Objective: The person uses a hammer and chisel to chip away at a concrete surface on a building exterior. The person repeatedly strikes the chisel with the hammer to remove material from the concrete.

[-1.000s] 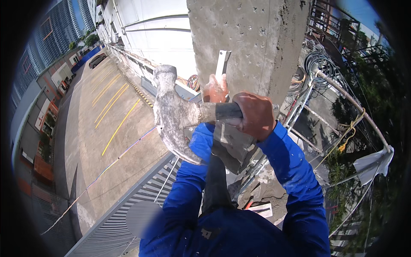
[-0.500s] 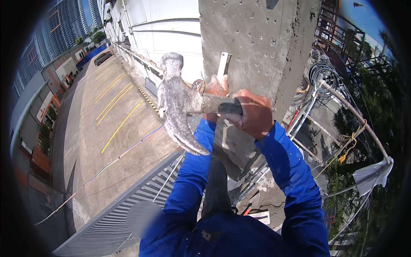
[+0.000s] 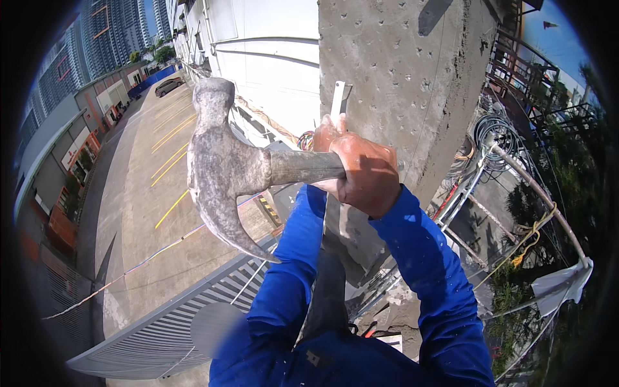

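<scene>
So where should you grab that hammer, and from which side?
Probably by the handle, from the right, where the right hand grips it. It's straight and slim and points that way, while the hammer's chunky head and curved claw stick out left.

There are two bare hands (image 3: 373,173), two blue sleeves (image 3: 445,277), one claw hammer (image 3: 219,158) and one flat pale strip (image 3: 338,98). There is one concrete column (image 3: 387,71), and one parked car (image 3: 169,86) near the paved lot's (image 3: 132,226) far edge.
</scene>
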Motion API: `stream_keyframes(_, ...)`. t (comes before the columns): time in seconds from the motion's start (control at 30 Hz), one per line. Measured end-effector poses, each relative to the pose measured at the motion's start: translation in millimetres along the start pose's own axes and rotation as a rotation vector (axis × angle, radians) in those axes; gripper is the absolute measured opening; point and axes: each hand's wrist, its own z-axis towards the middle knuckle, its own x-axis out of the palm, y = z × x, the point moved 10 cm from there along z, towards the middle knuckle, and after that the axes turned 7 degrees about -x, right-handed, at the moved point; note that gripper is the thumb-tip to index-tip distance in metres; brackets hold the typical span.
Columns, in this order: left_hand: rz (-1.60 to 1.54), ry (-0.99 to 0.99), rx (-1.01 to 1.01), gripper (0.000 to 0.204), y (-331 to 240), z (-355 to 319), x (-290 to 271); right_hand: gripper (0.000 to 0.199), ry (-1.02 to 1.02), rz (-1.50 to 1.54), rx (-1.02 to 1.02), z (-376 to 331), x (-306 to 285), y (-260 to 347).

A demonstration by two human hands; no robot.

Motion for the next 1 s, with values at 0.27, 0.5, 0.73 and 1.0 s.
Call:
stream_keyframes(0.27, -0.199, 0.076, -0.114, 0.018, 10, 2, 18, 0.049, 0.385, 0.035, 0.722, -46, 49, -88)
stream_keyframes(0.5, -0.539, 0.136, -0.264, 0.026, 22, 5, -8, 0.05, -0.092, 0.169, -0.084, 42, -10, 43)
stream_keyframes(0.73, -0.152, 0.206, -0.073, 0.03, 11, 25, 13, 0.051, 0.373, -0.072, 0.804, -82, 70, -152)
stream_keyframes(1.0, -1.445, 0.32, -0.313, 0.039, 23, 8, -1, 0.047, -0.024, 0.231, 0.444, -15, 41, -45)
